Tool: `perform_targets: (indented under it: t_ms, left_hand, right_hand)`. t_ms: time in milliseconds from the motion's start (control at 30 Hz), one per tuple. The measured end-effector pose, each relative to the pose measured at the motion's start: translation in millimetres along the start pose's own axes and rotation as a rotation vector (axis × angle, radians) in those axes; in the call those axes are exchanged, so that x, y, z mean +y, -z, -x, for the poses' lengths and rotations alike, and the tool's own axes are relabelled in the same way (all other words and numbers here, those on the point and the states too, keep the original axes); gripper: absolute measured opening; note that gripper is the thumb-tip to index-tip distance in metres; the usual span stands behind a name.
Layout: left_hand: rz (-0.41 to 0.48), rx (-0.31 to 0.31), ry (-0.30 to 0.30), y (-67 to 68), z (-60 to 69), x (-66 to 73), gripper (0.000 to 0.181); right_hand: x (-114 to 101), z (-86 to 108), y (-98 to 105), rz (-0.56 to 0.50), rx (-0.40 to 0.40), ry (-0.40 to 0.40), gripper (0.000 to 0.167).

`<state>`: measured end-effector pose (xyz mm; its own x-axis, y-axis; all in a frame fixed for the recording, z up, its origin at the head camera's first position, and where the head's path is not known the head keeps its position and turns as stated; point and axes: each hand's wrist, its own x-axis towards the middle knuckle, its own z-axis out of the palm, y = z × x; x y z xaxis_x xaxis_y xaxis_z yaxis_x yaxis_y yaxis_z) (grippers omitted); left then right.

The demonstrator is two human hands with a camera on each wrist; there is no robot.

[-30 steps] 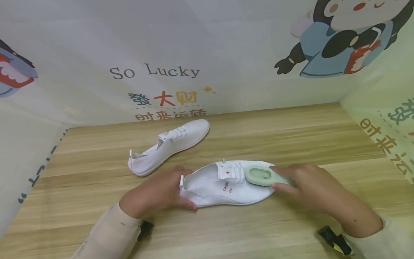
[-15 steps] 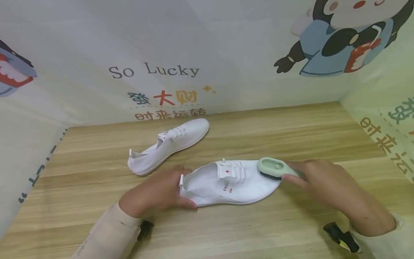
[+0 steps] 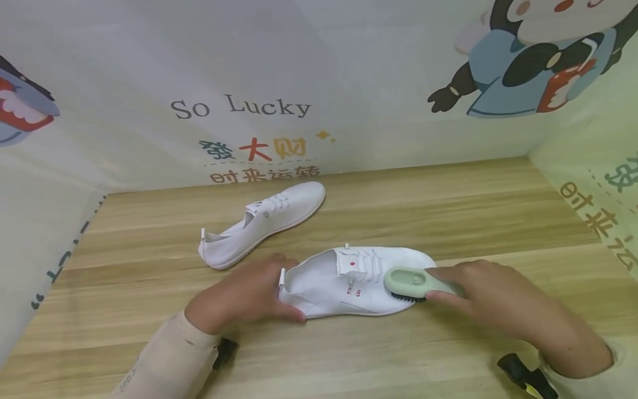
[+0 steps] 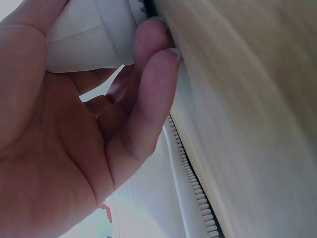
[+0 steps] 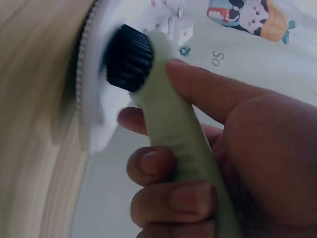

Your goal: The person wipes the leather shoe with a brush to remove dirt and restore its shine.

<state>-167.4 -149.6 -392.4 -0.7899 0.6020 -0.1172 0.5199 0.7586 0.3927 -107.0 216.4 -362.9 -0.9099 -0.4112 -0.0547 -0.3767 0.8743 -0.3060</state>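
A white lace-up shoe lies on the wood-patterned surface with its toe to the right. My left hand grips its heel, thumb along the near side; the left wrist view shows the palm and curled fingers around the heel. In my right hand is a pale green brush, its dark bristles against the shoe's toe area on the near side. The right wrist view shows fingers wrapped round the brush handle and the black bristles by the shoe.
A second white shoe lies behind, to the left, toe pointing to the back right. Pale printed sheeting with lettering and cartoon figures stands at the back and both sides of the wood-patterned surface.
The brush in my right hand went right to the toe's far side, then came back left and nearer, onto the near side. My left hand and both shoes stay in place.
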Motion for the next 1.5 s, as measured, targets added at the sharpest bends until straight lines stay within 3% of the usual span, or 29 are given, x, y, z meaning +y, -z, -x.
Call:
perform_targets:
  t_ms: [200,300,533,733,1000,1233,1333,1500]
  left_hand:
    - [0.003,0.006,0.01,1.1,-0.7,1.4,0.064]
    - [0.003,0.006,0.012,0.6,-1.4,1.3,0.063]
    - [0.006,-0.001,0.013,-0.2,-0.1,0.9,0.064]
    - [0.002,-0.006,0.002,-1.6,1.4,0.6,0.063]
    - [0.003,-0.003,0.01,-0.8,2.0,1.8,0.063]
    - [-0.005,0.001,0.007,0.1,0.7,1.4,0.064]
    - [-0.009,0.005,0.01,0.5,0.8,1.4,0.064]
    - [-0.008,-0.005,-0.002,-0.7,0.7,0.0,0.062]
  right_hand:
    - [-6.1,-4.3,-7.1,0.059,0.141,-0.06,0.053]
    - [-5.3,-5.1,-6.4,0.092,0.17,-0.11,0.051]
    - [1.6,-3.7,1.5,0.134,0.166,-0.125,0.047]
    - [4.4,0.8,7.8,0.122,0.101,-0.162,0.052]
    - [-2.5,3.2,4.9,0.08,0.044,-0.115,0.057]
    - [-9.2,-1.0,-7.0,0.091,0.164,-0.046,0.05]
    - [-10.3,-3.6,-9.7,0.11,0.214,-0.044,0.049]
    - [-9.4,-6.2,-9.7,0.097,0.226,-0.072,0.048]
